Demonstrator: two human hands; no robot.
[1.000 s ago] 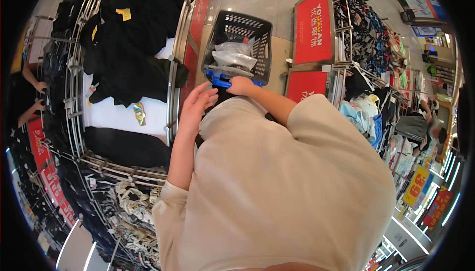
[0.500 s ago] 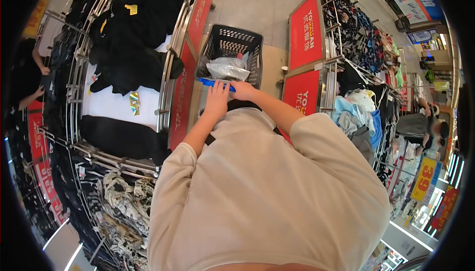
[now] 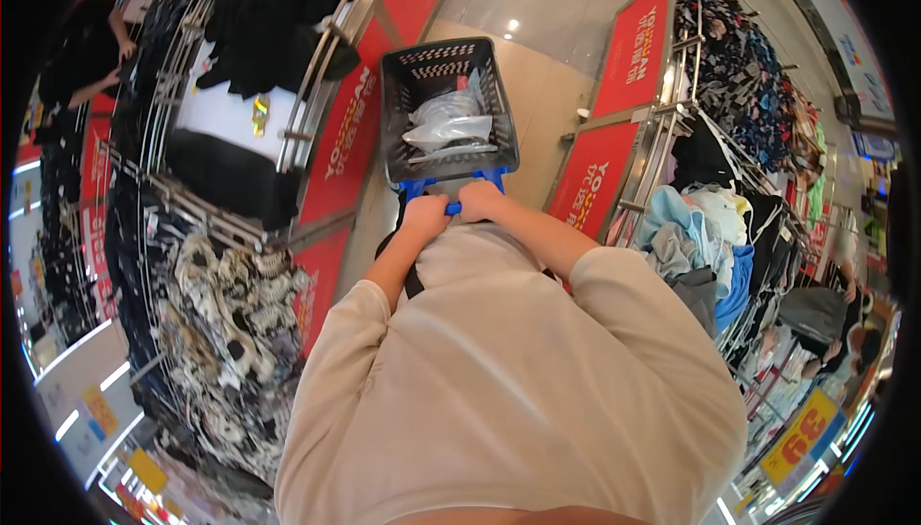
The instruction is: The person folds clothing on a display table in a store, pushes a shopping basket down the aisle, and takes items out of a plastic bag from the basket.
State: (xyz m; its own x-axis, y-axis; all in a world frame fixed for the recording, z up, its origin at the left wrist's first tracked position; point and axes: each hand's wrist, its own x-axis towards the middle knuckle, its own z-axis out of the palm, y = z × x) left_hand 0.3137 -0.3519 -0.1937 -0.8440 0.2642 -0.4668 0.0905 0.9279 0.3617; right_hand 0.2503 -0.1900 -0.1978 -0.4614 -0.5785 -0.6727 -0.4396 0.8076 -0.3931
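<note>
A black shopping cart basket [image 3: 448,166] with perforated walls stands right in front of me. Its blue handle [image 3: 453,208] runs along the side nearest my body. My left hand [image 3: 427,215] is wrapped around the left part of this handle. Close beside it, my right hand [image 3: 483,201] grips the right part, with the fingers curled over the bar. Inside the basket lie clear plastic-wrapped packages [image 3: 451,130], and a small red patch shows near their far end. What is in the packages cannot be made out.
Metal clothing bins with red sign panels [image 3: 338,156] line the left; a similar red panel [image 3: 600,168] borders the right. Black garments [image 3: 273,41] and patterned clothes [image 3: 225,314] fill the left bins. Tiled floor [image 3: 532,74] runs ahead. People stand at both far edges.
The view has turned relative to the racks, and the basket now sits more upright with its blue handle side showing. My left hand's fingers, earlier laid over the handle, are now curled around it.
</note>
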